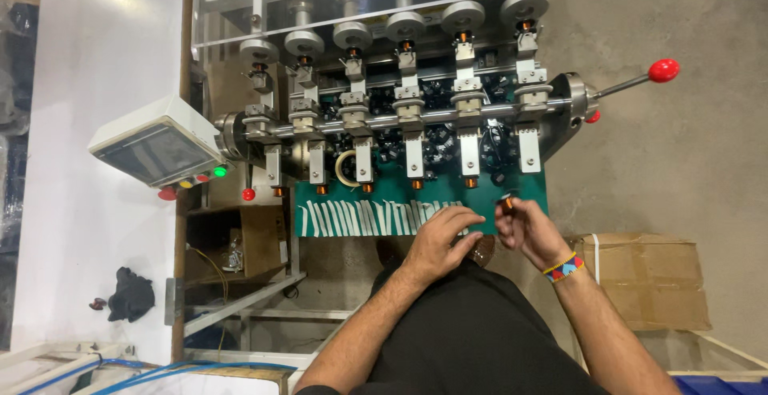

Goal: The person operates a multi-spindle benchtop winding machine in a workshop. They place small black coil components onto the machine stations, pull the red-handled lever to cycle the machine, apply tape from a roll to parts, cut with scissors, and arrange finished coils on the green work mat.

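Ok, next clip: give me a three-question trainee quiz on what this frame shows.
1. True or false: the right hand holds a small copper-wound coil.
2. What does the left hand rest on? A) white tape strips on the green mat B) red-knobbed metal lever
3. Which wrist wears the multicoloured beaded bracelet?

Key: 1 true; 2 A; 3 right.
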A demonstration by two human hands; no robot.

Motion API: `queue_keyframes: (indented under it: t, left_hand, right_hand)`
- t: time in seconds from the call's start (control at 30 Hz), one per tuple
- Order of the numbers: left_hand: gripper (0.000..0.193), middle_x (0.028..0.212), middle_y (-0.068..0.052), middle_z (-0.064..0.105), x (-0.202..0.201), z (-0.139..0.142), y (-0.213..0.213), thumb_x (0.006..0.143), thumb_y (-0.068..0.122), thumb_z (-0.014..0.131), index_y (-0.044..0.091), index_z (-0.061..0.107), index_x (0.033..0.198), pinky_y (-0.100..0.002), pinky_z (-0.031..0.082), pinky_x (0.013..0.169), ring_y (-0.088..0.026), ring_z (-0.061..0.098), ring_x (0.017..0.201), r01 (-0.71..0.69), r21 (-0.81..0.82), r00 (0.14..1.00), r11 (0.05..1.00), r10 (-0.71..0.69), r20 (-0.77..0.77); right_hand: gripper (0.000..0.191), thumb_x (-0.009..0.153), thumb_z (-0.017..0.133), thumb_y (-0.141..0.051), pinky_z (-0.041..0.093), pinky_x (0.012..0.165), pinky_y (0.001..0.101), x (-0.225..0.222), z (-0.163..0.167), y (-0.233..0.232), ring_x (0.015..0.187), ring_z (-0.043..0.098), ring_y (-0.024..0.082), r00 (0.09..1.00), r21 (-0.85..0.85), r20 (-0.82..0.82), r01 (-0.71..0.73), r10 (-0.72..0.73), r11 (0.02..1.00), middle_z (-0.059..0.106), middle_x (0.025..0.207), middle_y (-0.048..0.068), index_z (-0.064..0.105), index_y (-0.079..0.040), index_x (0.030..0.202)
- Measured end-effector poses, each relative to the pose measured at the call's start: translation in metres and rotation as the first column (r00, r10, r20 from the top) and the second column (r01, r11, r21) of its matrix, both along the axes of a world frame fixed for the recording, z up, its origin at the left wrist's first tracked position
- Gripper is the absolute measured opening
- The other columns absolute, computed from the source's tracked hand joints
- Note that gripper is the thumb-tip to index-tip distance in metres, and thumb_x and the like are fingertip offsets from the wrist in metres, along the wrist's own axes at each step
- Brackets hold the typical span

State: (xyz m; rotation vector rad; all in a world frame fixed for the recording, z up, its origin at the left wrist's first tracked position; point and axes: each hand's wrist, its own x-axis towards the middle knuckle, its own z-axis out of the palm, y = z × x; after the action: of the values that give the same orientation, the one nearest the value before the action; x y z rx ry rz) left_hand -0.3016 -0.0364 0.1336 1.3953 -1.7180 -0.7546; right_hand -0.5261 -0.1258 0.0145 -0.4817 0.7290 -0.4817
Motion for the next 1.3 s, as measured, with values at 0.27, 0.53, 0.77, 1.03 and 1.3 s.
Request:
queue_keyframes:
  t: [0.27, 0.53, 0.77, 1.03, 1.3]
  left_hand:
    - [0.049, 0.143, -0.01, 0.063, 0.106, -0.007, 0.033, 0.091, 0.009, 0.075, 0.014, 0.064, 0.138, -0.038, 0.058, 0.106, -0.025, 0.065, 0.129, 0.391, 0.175, 0.885, 0.903, -0.318, -0.34]
    - [0.043, 0.12, -0.013, 0.074, 0.164, -0.031, 0.043, 0.089, 0.007, 0.08, 0.004, 0.067, 0.131, -0.032, 0.064, 0.089, -0.019, 0.076, 0.103, -0.056, 0.232, 0.916, 0.971, 0.143, -0.376]
    - [0.047, 0.113, -0.01, 0.075, 0.206, -0.047, 0.048, 0.09, 0.01, 0.079, 0.001, 0.066, 0.134, -0.028, 0.061, 0.083, -0.013, 0.073, 0.095, 0.368, 0.486, 0.617, 0.792, 0.183, -0.766]
    - [0.043, 0.096, -0.006, 0.076, 0.199, -0.051, 0.058, 0.089, 0.011, 0.079, 0.002, 0.07, 0.13, -0.025, 0.058, 0.073, -0.008, 0.071, 0.082, 0.134, 0.521, 0.925, 0.843, 0.083, -0.372]
    - [0.041, 0.097, -0.007, 0.077, 0.2, -0.04, 0.05, 0.092, 0.01, 0.078, 0.0, 0.07, 0.131, -0.024, 0.056, 0.079, -0.008, 0.071, 0.088, 0.465, 0.528, 0.828, 0.71, -0.138, -0.543]
  right_hand:
    - [0.046, 0.107, 0.042, -0.045, 0.035, 0.041, 0.0204, 0.088, 0.034, 0.065, 0.053, 0.046, 0.008, 0.897, 0.24, 0.302, -0.398, 0.322, 0.885, 0.054, 0.072, 0.0, 0.057, -0.004, 0.092]
    - [0.051, 0.108, 0.039, -0.045, 0.035, 0.051, 0.0228, 0.168, 0.076, 0.101, 0.054, 0.042, 0.006, 0.866, -0.397, -0.499, -0.253, 0.024, 0.882, 0.048, 0.062, -0.001, 0.067, -0.005, 0.095]
    - [0.034, 0.107, 0.051, -0.033, 0.036, 0.055, 0.0249, 0.176, 0.047, 0.137, 0.061, 0.043, 0.006, 0.854, -0.327, -0.494, -0.354, 0.161, 0.876, 0.049, 0.068, -0.005, 0.069, -0.005, 0.099]
    - [0.031, 0.102, 0.054, -0.032, 0.051, 0.064, 0.0275, 0.187, 0.056, 0.12, 0.067, 0.062, 0.006, 0.719, -0.555, -0.695, -0.561, 0.029, 0.614, 0.07, 0.078, -0.003, 0.072, -0.007, 0.1]
    - [0.033, 0.106, 0.051, -0.029, 0.046, 0.059, 0.031, 0.182, 0.066, 0.078, 0.063, 0.053, 0.011, 0.806, -0.375, -0.559, -0.454, 0.194, 0.808, 0.061, 0.073, 0.001, 0.066, -0.003, 0.092]
